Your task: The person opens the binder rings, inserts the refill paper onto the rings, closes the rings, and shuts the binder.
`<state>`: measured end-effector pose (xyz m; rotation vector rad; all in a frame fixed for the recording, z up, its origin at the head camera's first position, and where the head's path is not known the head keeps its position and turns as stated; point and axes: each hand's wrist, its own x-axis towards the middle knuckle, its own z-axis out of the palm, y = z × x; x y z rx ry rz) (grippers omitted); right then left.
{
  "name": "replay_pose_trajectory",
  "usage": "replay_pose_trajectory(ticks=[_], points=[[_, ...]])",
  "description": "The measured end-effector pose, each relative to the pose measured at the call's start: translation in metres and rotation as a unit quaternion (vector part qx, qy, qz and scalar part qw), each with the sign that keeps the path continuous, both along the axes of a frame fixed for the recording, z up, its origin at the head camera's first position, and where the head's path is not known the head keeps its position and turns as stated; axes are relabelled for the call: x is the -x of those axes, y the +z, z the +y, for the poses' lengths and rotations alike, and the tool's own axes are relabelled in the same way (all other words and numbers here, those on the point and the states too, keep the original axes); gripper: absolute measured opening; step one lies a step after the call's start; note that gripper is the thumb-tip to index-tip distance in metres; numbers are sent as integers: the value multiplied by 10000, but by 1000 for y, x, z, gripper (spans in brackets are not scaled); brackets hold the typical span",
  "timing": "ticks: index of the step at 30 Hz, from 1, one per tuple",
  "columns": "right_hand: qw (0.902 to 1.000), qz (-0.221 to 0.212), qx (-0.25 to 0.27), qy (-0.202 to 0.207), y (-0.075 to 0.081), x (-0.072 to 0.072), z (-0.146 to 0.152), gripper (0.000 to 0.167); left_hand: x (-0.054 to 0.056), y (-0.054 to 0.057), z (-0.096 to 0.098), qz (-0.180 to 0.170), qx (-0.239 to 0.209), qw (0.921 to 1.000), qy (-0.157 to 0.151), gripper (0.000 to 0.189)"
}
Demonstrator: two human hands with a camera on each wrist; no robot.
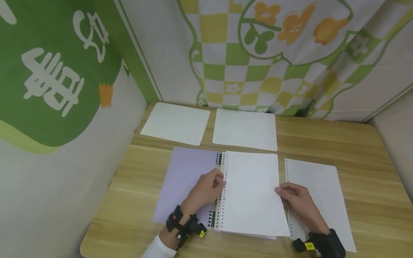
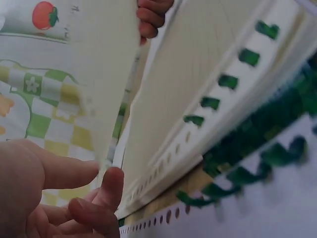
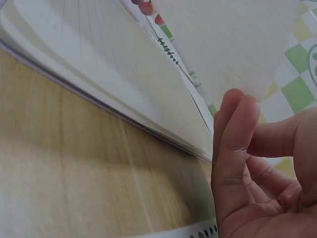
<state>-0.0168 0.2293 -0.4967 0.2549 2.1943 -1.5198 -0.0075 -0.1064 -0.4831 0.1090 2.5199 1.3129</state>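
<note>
A loose white sheet of ruled paper point(image 1: 251, 193), with holes along its left edge, is held above an open ring-bound notebook. My left hand point(image 1: 206, 190) pinches the sheet's punched edge between thumb and fingertips. At the opposite edge, my right hand point(image 1: 298, 204) pinches the paper between thumb and fingers. The notebook's lilac cover point(image 1: 188, 172) lies spread to the left. In the left wrist view, green binding rings point(image 2: 218, 191) stand open along the cover, and more green loops pass through the page stack point(image 2: 163, 109). The right wrist view shows the raised sheet point(image 3: 228, 44) apart from the stack.
Another punched sheet point(image 1: 326, 204) lies right of the notebook, partly under my right hand. Two white rectangular sheets point(image 1: 177, 123) point(image 1: 245, 129) lie along the back of the wooden table point(image 1: 129, 182). A patterned curtain point(image 1: 235, 64) hangs behind, and a wall stands at the left.
</note>
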Motion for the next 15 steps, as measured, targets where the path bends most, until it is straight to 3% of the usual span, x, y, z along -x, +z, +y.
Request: replay_pose_trajectory(ticks=[6,11,15], points=[[9997,-85,176,-117,-4,1,-8,43,-4,0,2,842,723,9935,247,36],[9995,-155,206,-178,-6,1,-12,42,0,-2,-1,1084,1156,9872,-190,51],[9995,-147,155,-234,-7,1,-14,42,1,-2,-2,1008,1496,9819,-576,58]])
